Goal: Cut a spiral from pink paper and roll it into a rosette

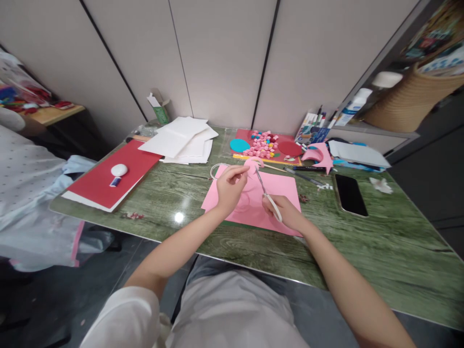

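Between the fingers of my left hand (231,186) is a small piece of pink paper (251,166), held up above the table. My right hand (284,210) grips a pair of scissors (271,205) with pale handles, its blades reaching to the edge of that piece. Beneath both hands lie larger pink sheets (268,217), flat on the green table. Just behind them is a red sheet (244,137) bearing a blue circle (239,145), a dark red circle (290,148) and a heap of small pink pieces (264,145).
White sheets (184,137) and a red sheet (108,179) with a white round object (119,170) lie left. At right are a phone (351,194), a curved pink paper scrap (319,155) and pens (308,168). Another person's clothing (32,193) shows at far left.
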`<state>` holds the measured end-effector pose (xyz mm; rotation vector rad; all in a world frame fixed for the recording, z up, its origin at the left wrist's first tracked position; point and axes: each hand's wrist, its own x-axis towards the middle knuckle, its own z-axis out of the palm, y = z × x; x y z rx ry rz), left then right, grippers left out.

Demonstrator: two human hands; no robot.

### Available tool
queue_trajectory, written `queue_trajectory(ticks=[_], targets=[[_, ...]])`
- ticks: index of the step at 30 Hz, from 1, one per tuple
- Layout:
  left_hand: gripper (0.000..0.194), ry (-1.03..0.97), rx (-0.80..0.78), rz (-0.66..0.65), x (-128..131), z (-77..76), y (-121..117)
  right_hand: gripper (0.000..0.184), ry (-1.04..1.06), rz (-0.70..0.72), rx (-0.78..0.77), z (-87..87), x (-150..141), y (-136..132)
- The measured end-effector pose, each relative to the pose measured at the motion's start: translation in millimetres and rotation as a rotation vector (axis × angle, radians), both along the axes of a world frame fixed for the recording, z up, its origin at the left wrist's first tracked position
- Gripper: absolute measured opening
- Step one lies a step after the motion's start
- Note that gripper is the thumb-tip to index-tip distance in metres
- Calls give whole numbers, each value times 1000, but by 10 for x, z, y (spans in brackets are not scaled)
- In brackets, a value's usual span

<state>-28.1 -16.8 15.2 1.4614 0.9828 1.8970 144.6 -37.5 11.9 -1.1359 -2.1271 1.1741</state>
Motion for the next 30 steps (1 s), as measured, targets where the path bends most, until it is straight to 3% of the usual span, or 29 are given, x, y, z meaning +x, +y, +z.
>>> queue_trajectory(ticks=[30], targets=[[20,-37,-11,-49,38,-42,1,38,26,-29,23,-24,-35,-16]])
